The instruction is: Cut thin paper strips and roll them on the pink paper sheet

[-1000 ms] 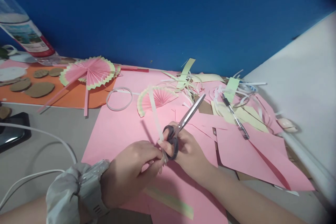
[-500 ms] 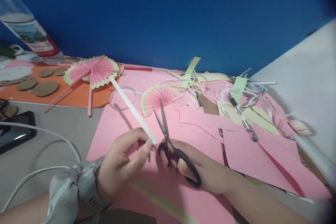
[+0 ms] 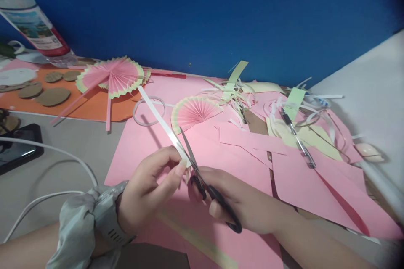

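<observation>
My left hand (image 3: 148,189) pinches the near end of a long pale paper strip (image 3: 159,122) that slants up and away to the left. My right hand (image 3: 240,206) grips black-handled scissors (image 3: 205,180), whose blades are nearly closed against the strip just beyond my left fingertips. Both hands hover over a large pink paper sheet (image 3: 151,143). A small pleated pink-and-yellow paper fan (image 3: 194,111) lies just beyond the scissors. A larger pleated fan (image 3: 110,76) lies further back on the left.
An orange sheet (image 3: 91,109) with brown card ovals (image 3: 52,96) lies at the left, by a plastic bottle (image 3: 30,21). A tape ring (image 3: 148,111), paper scraps (image 3: 236,92), a pen (image 3: 298,138), a phone (image 3: 17,149) and a white cable (image 3: 59,164) surround the work.
The strip has swung from upright to slanting left. The scissors turned from pointing right to pointing up-left, then closed onto the strip near my left fingers.
</observation>
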### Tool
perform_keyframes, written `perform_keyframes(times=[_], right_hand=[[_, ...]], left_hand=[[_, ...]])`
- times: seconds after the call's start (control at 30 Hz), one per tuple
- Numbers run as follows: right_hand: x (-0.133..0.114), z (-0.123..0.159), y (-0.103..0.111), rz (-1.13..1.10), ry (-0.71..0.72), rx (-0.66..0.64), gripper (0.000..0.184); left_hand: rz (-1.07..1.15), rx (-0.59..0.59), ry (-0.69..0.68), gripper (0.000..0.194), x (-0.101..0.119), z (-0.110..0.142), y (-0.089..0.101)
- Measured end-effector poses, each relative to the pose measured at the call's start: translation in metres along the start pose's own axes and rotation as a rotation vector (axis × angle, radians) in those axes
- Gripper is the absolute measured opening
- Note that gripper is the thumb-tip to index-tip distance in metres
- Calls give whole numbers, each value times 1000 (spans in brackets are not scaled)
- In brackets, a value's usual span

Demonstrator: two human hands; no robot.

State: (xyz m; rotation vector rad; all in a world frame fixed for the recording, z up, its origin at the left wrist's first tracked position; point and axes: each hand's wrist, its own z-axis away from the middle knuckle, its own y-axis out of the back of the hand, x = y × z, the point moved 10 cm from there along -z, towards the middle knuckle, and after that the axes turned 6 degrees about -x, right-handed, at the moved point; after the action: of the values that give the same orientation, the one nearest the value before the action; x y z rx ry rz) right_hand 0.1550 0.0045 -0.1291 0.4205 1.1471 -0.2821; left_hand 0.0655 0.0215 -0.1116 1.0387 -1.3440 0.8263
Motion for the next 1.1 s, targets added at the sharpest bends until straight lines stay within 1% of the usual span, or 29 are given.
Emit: perform_keyframes(times=[0.13, 0.23, 0.33, 0.53, 0.67, 0.93, 1.1], right_hand=[[0, -1, 2, 30, -33, 24, 7], [0, -2, 2, 46, -48, 18, 8], [0, -2, 2, 66, -29, 33, 9], [1, -2, 1, 54, -18, 44, 10], [0, -2, 2, 95, -18, 45, 12], [-1, -1, 3, 126, -33, 43, 7], [3, -2, 1, 96, -69, 24, 9]], left_hand=[[8, 29, 11, 25, 2, -2, 1], [-6, 64, 13, 24, 2, -1, 5], [-16, 85, 13, 22, -1, 1, 8], [-12, 55, 29, 25, -5, -1, 3], [-13, 44, 36, 25, -3, -1, 1], [-44, 64, 15, 24, -2, 1, 4], [-55, 70, 13, 24, 0, 1, 4]])
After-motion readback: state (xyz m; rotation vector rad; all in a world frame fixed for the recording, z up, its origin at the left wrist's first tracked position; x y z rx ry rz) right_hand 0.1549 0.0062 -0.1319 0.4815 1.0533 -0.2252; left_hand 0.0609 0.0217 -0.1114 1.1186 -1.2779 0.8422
